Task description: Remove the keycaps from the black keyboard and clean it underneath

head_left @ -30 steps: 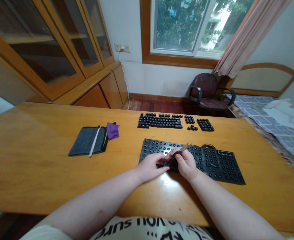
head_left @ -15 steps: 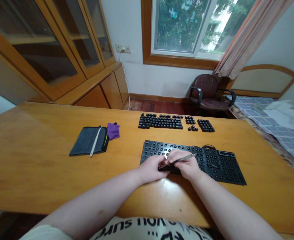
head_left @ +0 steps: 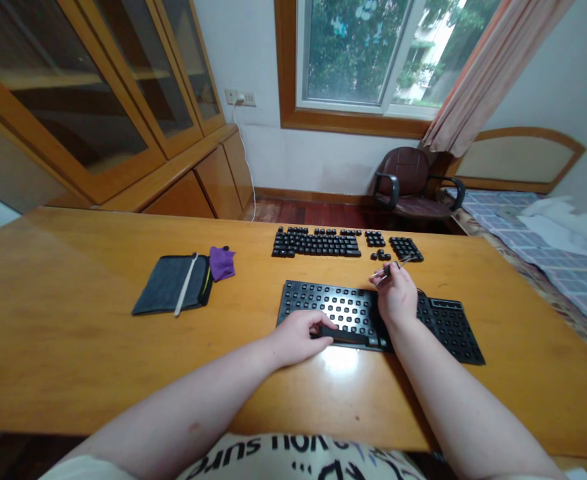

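A black keyboard [head_left: 308, 297], with most of its keycaps off and the small key stems bare, lies in front of me. My left hand [head_left: 298, 339] is closed at the keyboard's front edge, thumb and fingers on the left end of the long black space bar [head_left: 348, 335]. Whether the bar sits fully in its place I cannot tell. Raised over the keyboard's back edge, my right hand [head_left: 398, 298] is closed around a slim keycap puller [head_left: 387, 270] with thin metal wires at one end and a metal tip at the other.
Beyond the keyboard, loose black keycaps [head_left: 318, 243] are laid out in keyboard order near the desk's far edge. To the left lie a dark zip pouch [head_left: 166, 283], a pale flat stick [head_left: 186, 285] across it, and a purple cloth [head_left: 222, 264].
My right hand has lifted away from the space bar, up and to the right, carrying the keycap puller. My left hand stays at the bar's left end. The view has shifted slightly.
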Action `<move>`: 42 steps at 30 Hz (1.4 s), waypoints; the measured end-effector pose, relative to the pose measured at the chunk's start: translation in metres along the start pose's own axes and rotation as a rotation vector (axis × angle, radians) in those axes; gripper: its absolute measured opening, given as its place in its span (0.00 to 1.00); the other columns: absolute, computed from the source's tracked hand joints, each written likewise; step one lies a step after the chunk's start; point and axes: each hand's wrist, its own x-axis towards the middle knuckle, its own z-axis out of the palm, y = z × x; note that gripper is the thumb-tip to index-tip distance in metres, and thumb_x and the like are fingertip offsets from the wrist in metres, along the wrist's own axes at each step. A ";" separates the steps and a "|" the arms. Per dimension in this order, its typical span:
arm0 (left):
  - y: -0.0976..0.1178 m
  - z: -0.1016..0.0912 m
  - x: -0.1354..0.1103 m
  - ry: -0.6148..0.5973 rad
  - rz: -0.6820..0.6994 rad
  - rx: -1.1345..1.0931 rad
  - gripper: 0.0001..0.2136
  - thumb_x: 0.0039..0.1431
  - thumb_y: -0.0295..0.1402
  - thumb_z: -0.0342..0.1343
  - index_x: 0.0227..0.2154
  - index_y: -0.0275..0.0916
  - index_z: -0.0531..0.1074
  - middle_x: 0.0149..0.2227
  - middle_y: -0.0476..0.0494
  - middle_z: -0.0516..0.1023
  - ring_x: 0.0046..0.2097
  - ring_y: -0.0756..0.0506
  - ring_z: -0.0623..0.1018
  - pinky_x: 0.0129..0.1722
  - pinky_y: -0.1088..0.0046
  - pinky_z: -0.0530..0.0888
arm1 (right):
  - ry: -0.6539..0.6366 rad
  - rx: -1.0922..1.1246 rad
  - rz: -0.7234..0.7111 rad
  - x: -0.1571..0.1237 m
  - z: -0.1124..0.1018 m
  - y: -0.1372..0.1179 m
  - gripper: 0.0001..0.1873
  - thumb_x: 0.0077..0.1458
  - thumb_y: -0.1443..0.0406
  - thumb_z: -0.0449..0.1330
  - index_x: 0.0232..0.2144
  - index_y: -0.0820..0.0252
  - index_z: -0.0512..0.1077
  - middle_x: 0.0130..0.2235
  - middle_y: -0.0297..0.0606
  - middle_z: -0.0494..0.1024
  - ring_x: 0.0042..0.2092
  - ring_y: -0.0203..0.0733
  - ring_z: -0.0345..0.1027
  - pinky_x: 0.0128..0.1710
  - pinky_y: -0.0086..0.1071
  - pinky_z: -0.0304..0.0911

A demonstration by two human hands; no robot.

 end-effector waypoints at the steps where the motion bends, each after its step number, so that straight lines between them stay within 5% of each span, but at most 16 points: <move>1: 0.001 0.000 -0.001 0.003 -0.001 0.046 0.08 0.49 0.29 0.56 0.35 0.39 0.74 0.36 0.48 0.78 0.36 0.48 0.76 0.38 0.74 0.73 | 0.014 0.009 0.014 0.001 0.000 0.002 0.13 0.48 0.57 0.62 0.28 0.62 0.69 0.22 0.31 0.72 0.22 0.31 0.66 0.24 0.27 0.64; 7: 0.007 0.001 -0.007 -0.003 0.129 0.435 0.10 0.51 0.29 0.55 0.37 0.40 0.73 0.35 0.46 0.78 0.39 0.45 0.74 0.41 0.67 0.70 | 0.032 -0.012 -0.005 -0.003 0.001 0.005 0.12 0.48 0.58 0.61 0.28 0.62 0.69 0.20 0.29 0.71 0.18 0.29 0.61 0.18 0.24 0.58; 13: 0.004 0.006 -0.006 0.024 0.212 0.553 0.10 0.55 0.36 0.57 0.39 0.44 0.75 0.37 0.47 0.77 0.42 0.43 0.71 0.43 0.65 0.66 | 0.028 -0.027 0.015 -0.007 0.003 0.002 0.12 0.49 0.58 0.60 0.29 0.63 0.69 0.20 0.30 0.71 0.18 0.29 0.60 0.18 0.23 0.57; 19: -0.001 0.007 -0.006 0.057 0.187 0.587 0.10 0.53 0.38 0.59 0.39 0.46 0.77 0.31 0.47 0.76 0.40 0.44 0.70 0.41 0.64 0.64 | 0.038 -0.041 0.029 -0.008 0.005 0.001 0.14 0.48 0.57 0.60 0.29 0.63 0.69 0.19 0.30 0.71 0.17 0.29 0.59 0.18 0.23 0.57; 34: 0.000 0.004 -0.002 0.046 0.113 0.478 0.10 0.58 0.40 0.54 0.36 0.43 0.78 0.34 0.46 0.79 0.39 0.44 0.72 0.42 0.66 0.66 | 0.019 -0.037 0.044 -0.009 0.006 -0.001 0.13 0.48 0.57 0.61 0.28 0.62 0.68 0.19 0.29 0.70 0.17 0.28 0.59 0.18 0.23 0.56; 42: 0.004 0.003 0.001 0.078 0.065 0.473 0.17 0.62 0.36 0.48 0.22 0.38 0.76 0.24 0.45 0.76 0.32 0.46 0.73 0.36 0.70 0.66 | 0.015 -0.036 0.051 -0.010 0.006 -0.001 0.14 0.47 0.57 0.61 0.28 0.62 0.68 0.19 0.29 0.70 0.17 0.28 0.59 0.18 0.23 0.55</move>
